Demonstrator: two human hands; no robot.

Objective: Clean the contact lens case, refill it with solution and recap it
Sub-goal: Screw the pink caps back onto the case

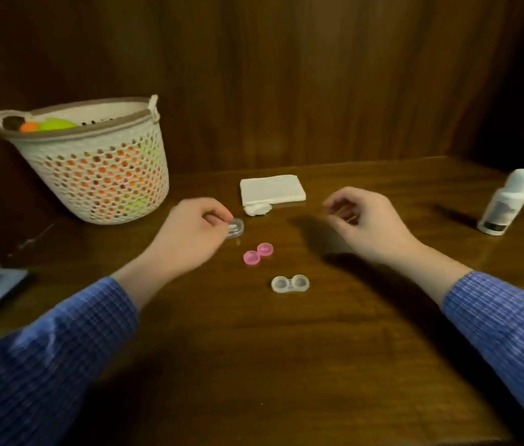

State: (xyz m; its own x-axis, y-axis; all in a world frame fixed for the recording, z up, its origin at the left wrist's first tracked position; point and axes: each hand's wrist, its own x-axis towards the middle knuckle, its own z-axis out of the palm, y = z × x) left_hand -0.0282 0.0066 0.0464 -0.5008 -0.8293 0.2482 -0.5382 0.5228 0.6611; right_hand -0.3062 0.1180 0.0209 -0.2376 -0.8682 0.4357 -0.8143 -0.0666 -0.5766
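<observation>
1. The left hand (190,226) pinched a small clear piece (235,227) at the table (318,365); blur hid what it was.
2. The right hand (363,217) hovered, fingers loosely curled, holding nothing.
3. The case (290,283) lay uncapped, caps (258,253) just beyond; a sleeve could sweep them off.
4. The bottle (505,204) stood far right, easily tipped.

Your left hand (190,230) pinches a small clear container (236,227) low over the dark wooden desk (286,365). Your right hand (367,220) hovers with fingers loosely curled, holding nothing that can be made out. Between your hands, two pink caps (258,253) lie touching each other, and nearer you sits the clear lens case (290,283), uncapped. Behind them lie a folded white tissue (272,189) and a crumpled white wad (257,209). A white basket (93,162) stands far left, a solution bottle (505,204) far right.
</observation>
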